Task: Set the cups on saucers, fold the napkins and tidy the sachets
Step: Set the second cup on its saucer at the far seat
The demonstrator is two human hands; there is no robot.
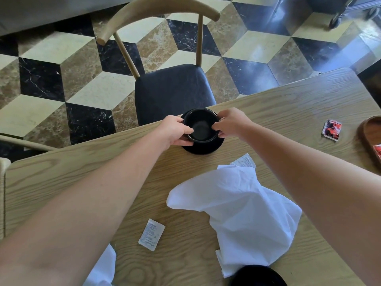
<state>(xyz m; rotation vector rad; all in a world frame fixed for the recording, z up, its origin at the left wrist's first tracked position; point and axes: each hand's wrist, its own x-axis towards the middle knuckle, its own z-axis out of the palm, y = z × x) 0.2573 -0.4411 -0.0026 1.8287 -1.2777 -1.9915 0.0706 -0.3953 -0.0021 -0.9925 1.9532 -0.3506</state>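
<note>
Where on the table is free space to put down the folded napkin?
Bare wood lies right of the cup, before the red sachet. Around the crumpled napkin and white sachet it is crowded.

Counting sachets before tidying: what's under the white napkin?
One white sachet pokes out from under the napkin at its far edge. Anything else beneath is covered.

No wording can be made out. The white sachet (152,234) below the left hand (175,131) carries grey printed lines (too small to read). The white sachet (244,161) just below the right hand (231,122) shows equally illegible print.
</note>
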